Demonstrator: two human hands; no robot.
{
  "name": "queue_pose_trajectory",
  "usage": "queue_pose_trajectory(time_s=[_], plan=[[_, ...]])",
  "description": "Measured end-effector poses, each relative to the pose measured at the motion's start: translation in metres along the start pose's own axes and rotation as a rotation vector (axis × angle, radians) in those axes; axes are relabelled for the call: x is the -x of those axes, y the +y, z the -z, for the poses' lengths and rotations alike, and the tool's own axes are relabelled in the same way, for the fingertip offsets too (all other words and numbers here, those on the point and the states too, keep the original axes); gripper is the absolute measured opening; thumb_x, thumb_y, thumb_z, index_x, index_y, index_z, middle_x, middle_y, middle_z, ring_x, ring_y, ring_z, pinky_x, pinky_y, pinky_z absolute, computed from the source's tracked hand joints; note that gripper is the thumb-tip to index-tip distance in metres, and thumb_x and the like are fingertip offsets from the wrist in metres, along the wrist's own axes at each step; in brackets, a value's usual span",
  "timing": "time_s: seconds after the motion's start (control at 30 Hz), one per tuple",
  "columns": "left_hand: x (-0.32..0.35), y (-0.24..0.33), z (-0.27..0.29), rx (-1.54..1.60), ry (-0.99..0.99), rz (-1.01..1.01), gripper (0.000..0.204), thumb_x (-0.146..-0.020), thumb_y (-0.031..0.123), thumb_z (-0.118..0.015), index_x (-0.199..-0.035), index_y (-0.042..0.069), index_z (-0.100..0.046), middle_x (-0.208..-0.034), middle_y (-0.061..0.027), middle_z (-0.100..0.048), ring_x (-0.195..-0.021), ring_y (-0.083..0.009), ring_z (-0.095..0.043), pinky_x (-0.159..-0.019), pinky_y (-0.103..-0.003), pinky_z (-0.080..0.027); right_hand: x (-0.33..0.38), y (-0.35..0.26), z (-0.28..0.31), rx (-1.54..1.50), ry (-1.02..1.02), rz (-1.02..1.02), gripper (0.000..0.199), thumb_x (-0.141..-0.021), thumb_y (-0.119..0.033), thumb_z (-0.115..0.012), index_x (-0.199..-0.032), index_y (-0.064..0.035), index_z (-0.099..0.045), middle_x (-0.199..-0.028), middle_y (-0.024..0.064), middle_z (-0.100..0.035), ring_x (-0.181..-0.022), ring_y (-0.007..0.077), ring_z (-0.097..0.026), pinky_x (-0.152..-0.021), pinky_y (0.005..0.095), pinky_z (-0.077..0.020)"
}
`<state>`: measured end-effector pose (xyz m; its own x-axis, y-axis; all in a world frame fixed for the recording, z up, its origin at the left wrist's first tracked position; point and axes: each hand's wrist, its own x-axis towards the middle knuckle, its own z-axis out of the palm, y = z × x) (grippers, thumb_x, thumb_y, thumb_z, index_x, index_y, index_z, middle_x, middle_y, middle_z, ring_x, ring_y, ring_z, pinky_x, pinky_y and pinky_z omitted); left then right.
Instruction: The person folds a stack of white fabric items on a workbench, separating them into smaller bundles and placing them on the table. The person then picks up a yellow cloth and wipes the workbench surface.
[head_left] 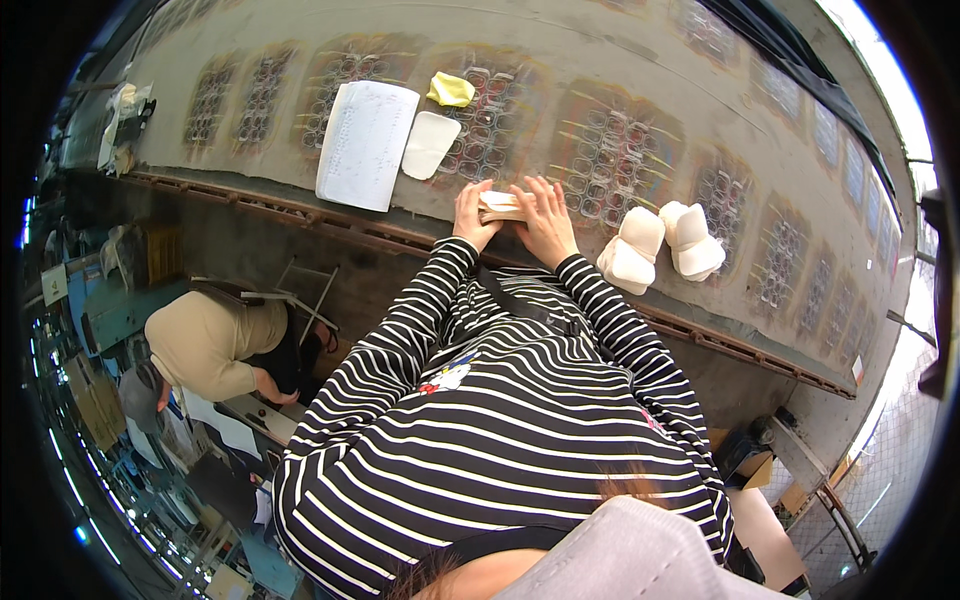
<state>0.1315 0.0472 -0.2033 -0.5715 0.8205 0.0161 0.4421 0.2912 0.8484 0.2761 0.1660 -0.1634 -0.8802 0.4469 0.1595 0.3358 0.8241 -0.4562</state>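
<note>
Table [590, 50], long and grey, slants across the upper view, marked with dark patterned patches. A big white paper [368, 145] lies on it, left of centre; two cream bundles [632, 248] [692, 241] sit at right, near the close edge. The left hand [475, 215] and right hand [546, 224] grasp a small cream stack [505, 207] between them, at that edge. Just beside the paper are a flat pale pad [431, 145] and, smallest, a crumpled yellow cloth [452, 90]. If either hand loosened, the layers could probably slide apart or drop off the edge; a careless elbow might knock the nearer bundle. Fingers cover much of the stack, so its layer count cannot be told; the paper's marks are too small to read.
</note>
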Motion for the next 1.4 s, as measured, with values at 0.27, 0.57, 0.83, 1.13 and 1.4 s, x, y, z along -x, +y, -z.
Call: queue_pose_trajectory(time_s=[0.27, 0.57, 0.83, 1.13, 1.4], plan=[[-0.066, -0.034, 0.033, -0.159, 0.199, 0.115, 0.046, -0.065, -0.001, -0.064, -0.109, 0.009, -0.059, -0.115, -0.0139, -0.058, -0.113, -0.0331, -0.051, -0.101, -0.044, -0.038, -0.012, -0.029, 0.039, 0.103, 0.005, -0.145, 0.033, -0.07, -0.011, -0.066, -0.102, -0.0087, -0.058, -0.095, 0.0074, -0.061, -0.094, 0.0257, -0.059, -0.087, 0.04, -0.0435], [-0.127, -0.069, 0.045, -0.724, 0.222, 0.678, 0.078, -0.065, 0.04, -0.086, -0.123, 0.004, -0.049, -0.124, -0.0161, -0.05, -0.118, -0.0316, -0.049, -0.1, -0.041, -0.044, 0.008, -0.015, 0.02, 0.057, -0.089, -0.234, 0.042, -0.072, -0.014, -0.07, -0.109, -0.008, -0.052, -0.092, 0.0082, -0.06, -0.087, 0.0258, -0.062, -0.075, 0.0404, -0.0473], [-0.12, -0.066, 0.05, -0.814, -0.032, 0.186, 0.044, -0.078, 0.029, -0.076, -0.112, 0.007, -0.059, -0.115, -0.0145, -0.053, -0.112, -0.0314, -0.053, -0.092, -0.041, -0.049, 0.016, -0.001, 0.025, -0.102, -0.193, -0.417, 0.041, -0.079, -0.021, -0.07, -0.113, -0.0084, -0.052, -0.094, 0.0144, -0.067, -0.09, 0.0332, -0.065, -0.075, 0.0454, -0.0489], [-0.129, -0.047, 0.058, -0.953, -0.205, 0.116, 0.027, -0.084, 0.021, -0.064, -0.107, 0.006, -0.062, -0.116, -0.0108, -0.055, -0.112, -0.0265, -0.056, -0.09, -0.041, -0.051, 0.046, 0.012, 0.067, -0.455, 0.079, -0.691, 0.046, -0.081, -0.025, -0.072, -0.117, -0.003, -0.054, -0.096, 0.0237, -0.068, -0.09, 0.041, -0.065, -0.076, 0.0456, -0.0503], [-0.125, -0.064, 0.05, -1.086, -0.229, 0.092, 0.023, -0.083, 0.021, -0.064, -0.102, 0.009, -0.068, -0.11, -0.0076, -0.056, -0.106, -0.0224, -0.06, -0.083, -0.039, -0.053, 0.081, 0.03, 0.073, -0.486, 0.231, -0.759, 0.044, -0.079, -0.021, -0.075, -0.111, 0.0022, -0.057, -0.092, 0.0246, -0.068, -0.086, 0.0397, -0.066, -0.075, 0.0422, -0.0504]])
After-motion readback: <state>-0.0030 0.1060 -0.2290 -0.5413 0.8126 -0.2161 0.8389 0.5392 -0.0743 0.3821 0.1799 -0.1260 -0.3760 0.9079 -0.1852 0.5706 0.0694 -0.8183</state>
